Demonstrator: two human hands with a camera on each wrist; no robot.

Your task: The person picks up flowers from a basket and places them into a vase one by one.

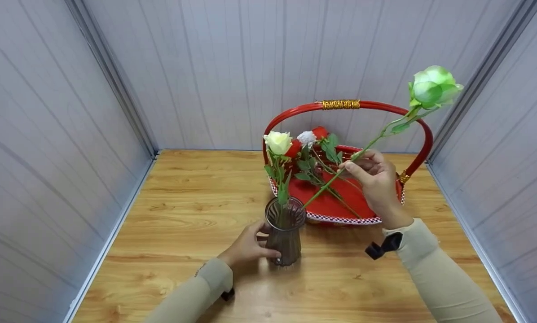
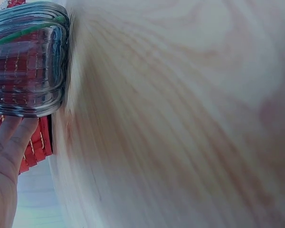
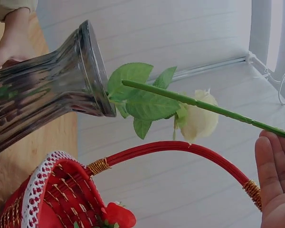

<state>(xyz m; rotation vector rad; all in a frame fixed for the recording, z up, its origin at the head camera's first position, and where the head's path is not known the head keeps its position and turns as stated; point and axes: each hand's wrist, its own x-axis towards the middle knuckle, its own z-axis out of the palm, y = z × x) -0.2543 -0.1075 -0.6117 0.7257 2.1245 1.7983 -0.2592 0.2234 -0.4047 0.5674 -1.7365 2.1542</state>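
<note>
The glass vase (image 1: 285, 233) is being gripped by the left hand (image 1: 247, 247) while the green rose's stem (image 1: 340, 172) is being pinched in the right hand's (image 1: 376, 184) fingers (image 1: 356, 167), its tip at the vase's mouth.

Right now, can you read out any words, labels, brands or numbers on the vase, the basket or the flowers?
None: no words, numbers or signs show in any view.
The vase, held by the left hand, is plain ribbed glass.
The basket and the green rose, its stem held by the right hand, bear no label.
</note>
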